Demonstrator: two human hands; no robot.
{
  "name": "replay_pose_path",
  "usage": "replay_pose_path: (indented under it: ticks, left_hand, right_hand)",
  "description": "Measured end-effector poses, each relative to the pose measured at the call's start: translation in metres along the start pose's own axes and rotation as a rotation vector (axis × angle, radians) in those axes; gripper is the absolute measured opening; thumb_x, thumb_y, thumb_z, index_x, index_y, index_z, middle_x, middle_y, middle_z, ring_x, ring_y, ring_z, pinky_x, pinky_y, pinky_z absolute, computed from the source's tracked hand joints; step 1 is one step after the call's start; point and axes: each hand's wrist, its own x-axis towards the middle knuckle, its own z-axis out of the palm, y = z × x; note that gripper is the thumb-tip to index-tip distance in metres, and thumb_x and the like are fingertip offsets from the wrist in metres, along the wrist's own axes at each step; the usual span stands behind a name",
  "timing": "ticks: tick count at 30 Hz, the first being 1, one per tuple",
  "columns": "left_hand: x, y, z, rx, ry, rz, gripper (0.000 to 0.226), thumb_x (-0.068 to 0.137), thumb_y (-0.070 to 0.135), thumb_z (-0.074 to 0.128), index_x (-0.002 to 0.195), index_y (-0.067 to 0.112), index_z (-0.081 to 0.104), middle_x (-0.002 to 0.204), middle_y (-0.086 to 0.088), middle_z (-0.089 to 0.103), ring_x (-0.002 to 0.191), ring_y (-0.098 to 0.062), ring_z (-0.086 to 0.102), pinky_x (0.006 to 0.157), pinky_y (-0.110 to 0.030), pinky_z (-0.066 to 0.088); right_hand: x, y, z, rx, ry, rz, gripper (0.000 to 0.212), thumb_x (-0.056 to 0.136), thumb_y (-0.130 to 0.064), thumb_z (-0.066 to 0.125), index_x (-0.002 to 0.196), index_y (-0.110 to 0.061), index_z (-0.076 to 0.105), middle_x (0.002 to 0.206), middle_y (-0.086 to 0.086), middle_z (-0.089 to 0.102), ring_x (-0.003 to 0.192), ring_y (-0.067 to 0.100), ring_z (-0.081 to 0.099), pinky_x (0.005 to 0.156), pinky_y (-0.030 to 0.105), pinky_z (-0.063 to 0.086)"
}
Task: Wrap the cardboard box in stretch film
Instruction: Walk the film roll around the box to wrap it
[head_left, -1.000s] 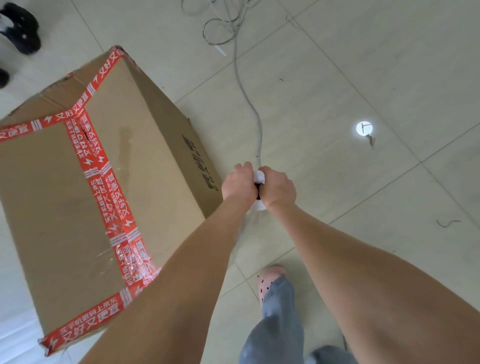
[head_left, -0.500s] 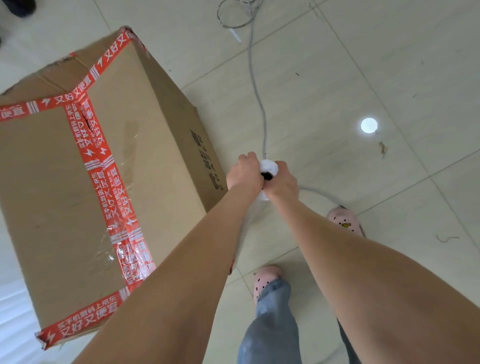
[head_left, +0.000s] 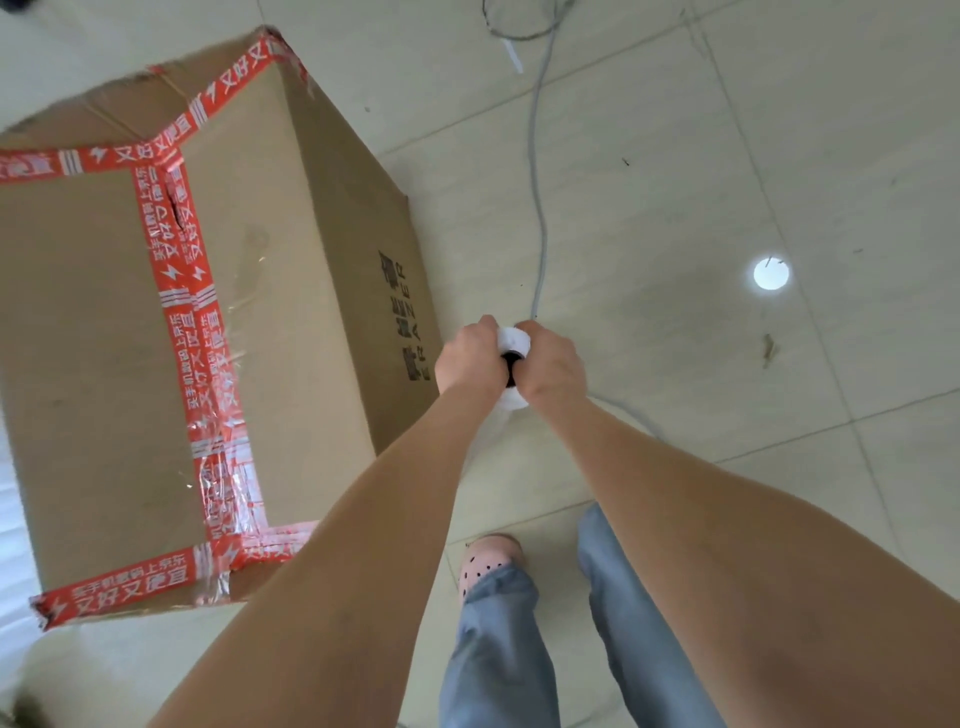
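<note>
A large cardboard box (head_left: 104, 338) sealed with red printed tape stands on the tiled floor at the left. To the right of its printed side, my left hand (head_left: 470, 358) and my right hand (head_left: 550, 369) grip a white roll of stretch film (head_left: 514, 340) between them, its dark core facing up. A clear sheet of film (head_left: 483, 441) trails down from the roll under my left forearm. Shiny film lies over the near part of the box top.
A grey cable (head_left: 537, 182) runs across the floor from the top edge down to behind my hands and curls out to the right. A bright round light reflection (head_left: 771, 273) sits on the tiles at the right. My legs and a pink shoe (head_left: 491, 558) are below.
The view has shifted along the box's right side, so the box looks larger and nearer. My hands still hold the roll; my right foot has moved out of sight under my arm.
</note>
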Motion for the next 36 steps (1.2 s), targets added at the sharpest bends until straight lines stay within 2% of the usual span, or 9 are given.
replay_pose_path:
  ticks: [2,6,10,13,20,27,29,32,36]
  left_hand:
    - [-0.001,0.003,-0.002,-0.078,0.026,-0.061,0.019,0.085,0.008,0.050,0.104,0.009,0.051,0.097,-0.010,0.061,0.076,-0.027,0.052,0.059,-0.032,0.040]
    - [0.004,0.011,-0.012,-0.225,0.098,-0.169,0.021,0.084,0.007,0.050,0.105,0.008,0.051,0.102,-0.010,0.060,0.089,-0.032,0.060,0.061,-0.034,0.043]
    - [0.025,0.010,-0.026,-0.323,0.090,-0.244,0.023,0.085,0.008,0.052,0.107,0.007,0.049,0.106,-0.012,0.059,0.093,-0.033,0.058,0.063,-0.034,0.040]
    - [0.046,0.003,-0.032,-0.314,0.071,-0.282,0.029,0.086,0.016,0.056,0.112,0.006,0.047,0.110,-0.014,0.058,0.098,-0.035,0.058,0.065,-0.033,0.038]
    - [0.078,-0.004,-0.055,-0.033,-0.097,-0.177,0.033,0.091,0.025,0.050,0.121,0.014,0.044,0.113,-0.010,0.058,0.099,-0.032,0.061,0.063,-0.032,0.040]
    - [0.092,-0.004,-0.063,0.072,-0.184,-0.105,0.036,0.090,0.021,0.049,0.125,0.020,0.043,0.110,-0.008,0.058,0.092,-0.027,0.061,0.060,-0.031,0.041]
    - [0.095,-0.003,-0.065,0.084,-0.174,-0.050,0.043,0.089,0.018,0.050,0.131,0.022,0.041,0.115,-0.007,0.055,0.096,-0.027,0.060,0.060,-0.032,0.040]
    - [0.097,0.000,-0.066,0.093,-0.147,0.089,0.049,0.088,0.011,0.050,0.135,0.022,0.042,0.118,-0.007,0.053,0.099,-0.028,0.059,0.062,-0.032,0.039]
    - [0.099,0.001,-0.070,0.139,-0.096,0.168,0.031,0.087,0.007,0.048,0.116,0.013,0.054,0.109,-0.007,0.059,0.099,-0.030,0.060,0.065,-0.034,0.041]
  right_hand:
    - [0.004,-0.004,-0.006,-0.062,-0.008,-0.059,0.024,0.083,-0.013,0.047,0.102,-0.018,0.060,0.097,0.007,0.064,0.092,0.030,0.059,0.066,0.031,0.039]
    - [0.018,-0.019,-0.019,-0.162,-0.020,-0.173,0.029,0.078,-0.009,0.046,0.100,-0.023,0.058,0.094,0.005,0.064,0.088,0.029,0.060,0.062,0.029,0.035]
    - [0.042,-0.039,-0.022,-0.224,0.014,-0.199,0.044,0.082,-0.012,0.049,0.122,-0.029,0.056,0.113,0.006,0.064,0.103,0.031,0.060,0.071,0.031,0.040]
    - [0.063,-0.055,-0.020,-0.283,0.028,-0.191,0.044,0.083,-0.013,0.050,0.124,-0.026,0.055,0.114,0.007,0.064,0.104,0.031,0.060,0.071,0.030,0.039]
    - [0.087,-0.080,-0.021,-0.237,-0.074,-0.008,0.046,0.091,-0.020,0.041,0.136,-0.027,0.044,0.131,0.007,0.055,0.116,0.029,0.054,0.082,0.031,0.039]
    - [0.088,-0.086,-0.019,-0.266,-0.112,0.011,0.044,0.088,-0.020,0.048,0.132,-0.025,0.046,0.123,0.007,0.057,0.107,0.031,0.057,0.076,0.032,0.041]
    - [0.088,-0.085,-0.017,-0.218,-0.092,0.071,0.046,0.088,-0.019,0.051,0.133,-0.020,0.044,0.123,0.009,0.058,0.110,0.031,0.056,0.079,0.034,0.042]
    - [0.088,-0.081,-0.017,-0.066,-0.067,0.198,0.036,0.087,-0.016,0.055,0.123,-0.012,0.050,0.117,0.011,0.061,0.107,0.030,0.058,0.075,0.032,0.042]
    - [0.089,-0.084,-0.017,-0.122,-0.057,0.084,0.023,0.087,-0.014,0.051,0.109,-0.012,0.058,0.111,0.011,0.064,0.102,0.031,0.059,0.071,0.030,0.040]
